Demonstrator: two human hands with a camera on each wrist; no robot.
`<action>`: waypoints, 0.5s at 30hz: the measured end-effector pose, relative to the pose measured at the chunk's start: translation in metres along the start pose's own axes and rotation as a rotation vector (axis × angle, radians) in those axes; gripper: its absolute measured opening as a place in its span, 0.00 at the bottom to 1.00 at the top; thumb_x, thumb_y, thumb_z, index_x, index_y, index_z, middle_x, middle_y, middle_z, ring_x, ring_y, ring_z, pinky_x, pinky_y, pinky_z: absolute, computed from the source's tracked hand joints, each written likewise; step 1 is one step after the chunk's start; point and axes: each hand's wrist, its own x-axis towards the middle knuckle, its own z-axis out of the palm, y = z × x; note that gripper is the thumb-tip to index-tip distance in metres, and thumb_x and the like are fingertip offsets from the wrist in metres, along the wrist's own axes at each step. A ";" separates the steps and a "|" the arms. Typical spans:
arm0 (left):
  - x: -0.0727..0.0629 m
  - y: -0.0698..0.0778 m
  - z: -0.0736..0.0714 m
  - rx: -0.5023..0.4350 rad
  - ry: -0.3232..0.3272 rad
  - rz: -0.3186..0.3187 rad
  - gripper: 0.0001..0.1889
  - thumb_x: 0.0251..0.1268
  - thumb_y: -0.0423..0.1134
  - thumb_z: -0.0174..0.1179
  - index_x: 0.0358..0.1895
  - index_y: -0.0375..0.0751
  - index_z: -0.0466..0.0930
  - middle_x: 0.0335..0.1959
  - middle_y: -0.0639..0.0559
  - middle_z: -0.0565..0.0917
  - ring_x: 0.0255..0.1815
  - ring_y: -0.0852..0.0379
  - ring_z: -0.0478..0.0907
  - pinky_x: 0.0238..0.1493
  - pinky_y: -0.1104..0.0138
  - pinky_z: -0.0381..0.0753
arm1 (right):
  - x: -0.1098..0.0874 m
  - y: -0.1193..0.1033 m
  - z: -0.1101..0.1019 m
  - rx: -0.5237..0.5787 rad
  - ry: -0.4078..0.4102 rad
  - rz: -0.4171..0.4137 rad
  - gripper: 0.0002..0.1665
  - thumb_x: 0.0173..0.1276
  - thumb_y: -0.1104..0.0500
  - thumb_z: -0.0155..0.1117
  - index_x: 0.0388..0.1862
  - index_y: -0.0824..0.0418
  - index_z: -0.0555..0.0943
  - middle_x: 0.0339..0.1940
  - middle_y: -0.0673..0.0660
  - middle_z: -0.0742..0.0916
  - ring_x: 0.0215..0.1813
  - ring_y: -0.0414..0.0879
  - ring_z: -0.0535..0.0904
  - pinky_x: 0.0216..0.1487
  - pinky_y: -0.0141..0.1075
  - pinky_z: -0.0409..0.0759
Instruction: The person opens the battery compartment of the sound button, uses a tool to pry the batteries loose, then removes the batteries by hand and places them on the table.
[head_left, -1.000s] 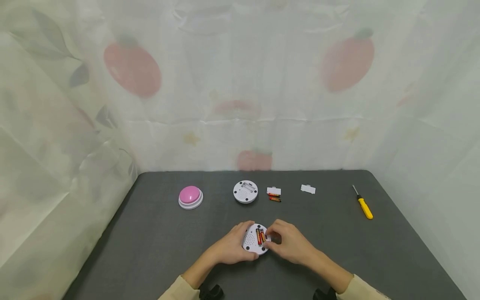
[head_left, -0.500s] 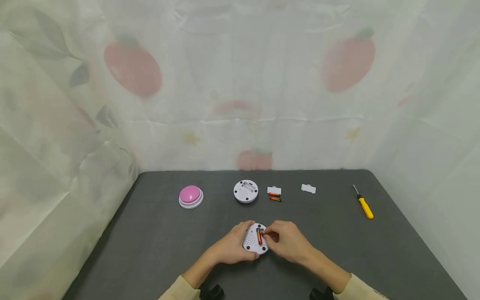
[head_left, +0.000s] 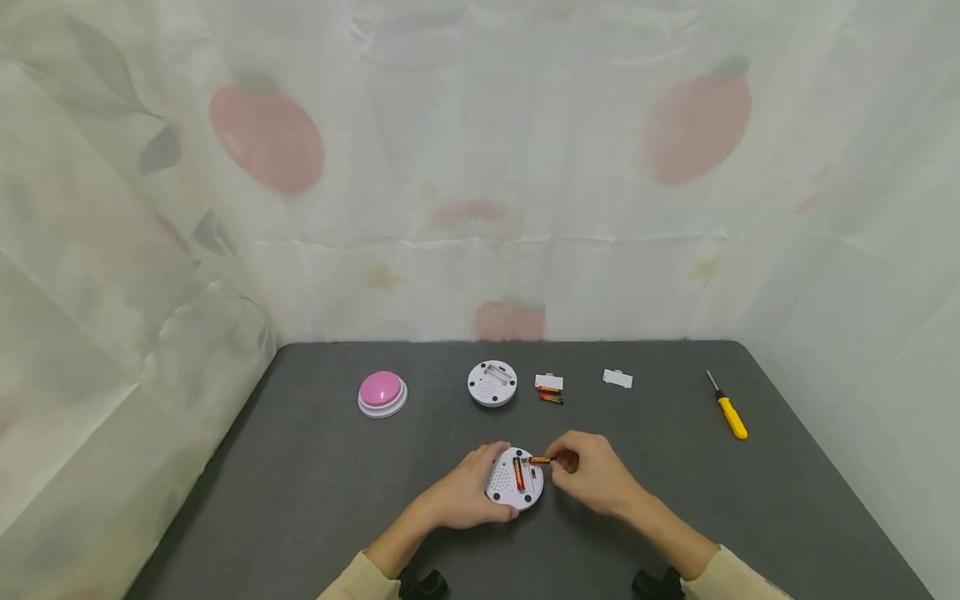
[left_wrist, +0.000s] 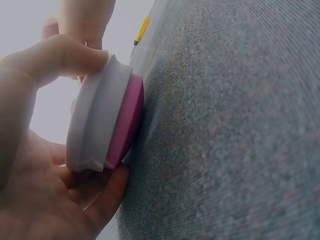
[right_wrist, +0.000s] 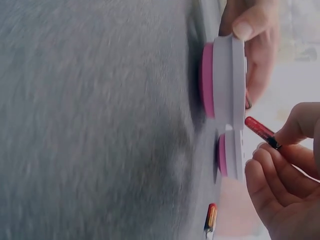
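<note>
My left hand [head_left: 467, 490] grips the rim of a round white push-button unit [left_wrist: 95, 115], turned pink side down with its battery compartment facing up. One red-and-black battery [head_left: 519, 474] sits in that compartment, and the slot beside it is bare. Between thumb and fingertips my right hand [head_left: 592, 473] pinches a second battery [right_wrist: 262, 131] by its black end. Its red end points at the unit and overlaps the compartment's upper right edge in the head view. The unit's pink cap [left_wrist: 127, 120] shows underneath, close over the table, in the left wrist view.
Behind the hands lie a second upturned white unit [head_left: 492, 384] with an open compartment and a pink-topped push button [head_left: 381, 393]. Farther right are two loose batteries [head_left: 551, 398] by a white cover [head_left: 549, 381], another cover [head_left: 618, 378] and a yellow screwdriver [head_left: 731, 414].
My right hand has lifted one of two batteries out of the compartment and drawn it up and to the right. The left hand has kept its grip on the unit.
</note>
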 end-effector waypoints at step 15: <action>0.000 0.000 0.001 0.003 0.013 -0.001 0.49 0.48 0.54 0.73 0.74 0.39 0.63 0.62 0.51 0.73 0.58 0.55 0.69 0.59 0.58 0.70 | 0.006 0.021 -0.048 0.028 0.048 0.071 0.11 0.63 0.69 0.68 0.40 0.56 0.86 0.35 0.51 0.86 0.35 0.38 0.78 0.40 0.35 0.80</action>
